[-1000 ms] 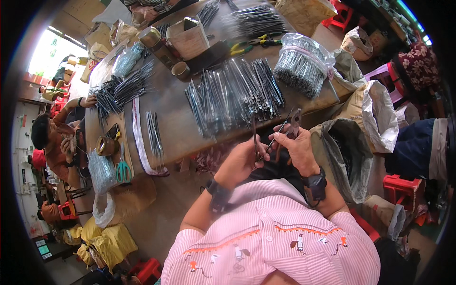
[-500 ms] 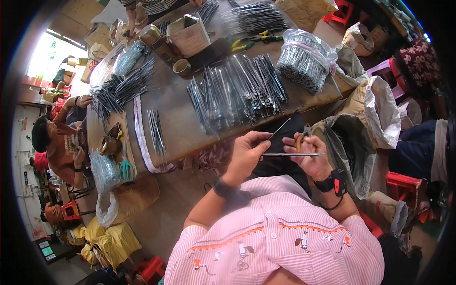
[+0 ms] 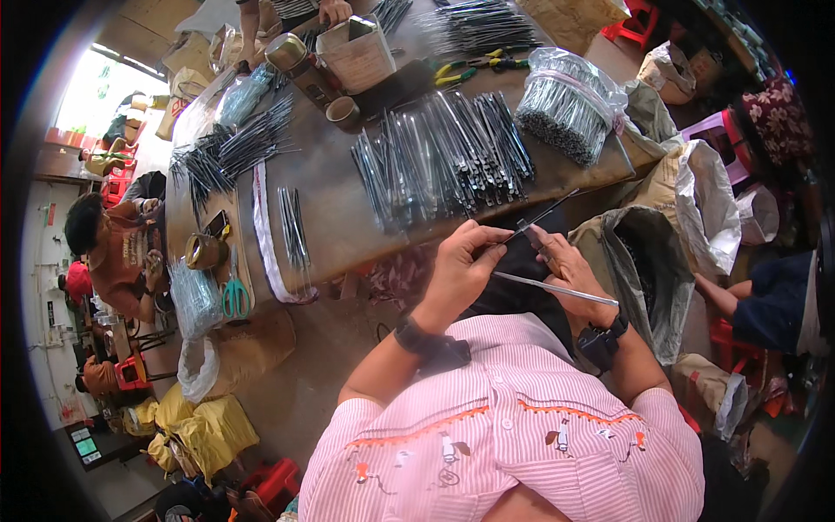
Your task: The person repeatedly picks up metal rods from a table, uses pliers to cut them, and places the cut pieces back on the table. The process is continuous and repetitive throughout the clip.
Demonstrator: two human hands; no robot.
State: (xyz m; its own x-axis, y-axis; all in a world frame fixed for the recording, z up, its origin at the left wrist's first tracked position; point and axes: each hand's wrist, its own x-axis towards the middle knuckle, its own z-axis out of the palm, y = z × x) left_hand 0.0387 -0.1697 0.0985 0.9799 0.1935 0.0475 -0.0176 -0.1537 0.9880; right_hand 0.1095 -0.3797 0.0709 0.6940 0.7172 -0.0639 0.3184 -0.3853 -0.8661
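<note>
Over the front edge of the worktable (image 3: 330,248), my left hand (image 3: 461,265) pinches a thin dark metal strip (image 3: 557,205) between thumb and fingertips; it slants up to the right. My right hand (image 3: 574,271) is closed round a pair of pliers with orange-brown handles (image 3: 548,261), whose jaws meet the dark strip close to my left fingertips. A second, silvery metal strip (image 3: 557,289) lies across the right palm, its ends sticking out on both sides. Beyond my hands, a wide row of similar strips (image 3: 444,157) covers the table, with a small bunch of strips (image 3: 293,228) left of it.
A plastic-wrapped bundle of strips (image 3: 570,104) stands at the table's right. Yellow-handled pliers (image 3: 457,71), a box (image 3: 357,56) and teal scissors (image 3: 235,296) lie around. An open sack (image 3: 648,278) stands at right. Co-workers sit at left (image 3: 122,261) and work at the far side.
My right hand has moved up and left, bringing the pliers onto the dark strip. The silvery strip now tilts down to the right. At right, a person's arm has come into view.
</note>
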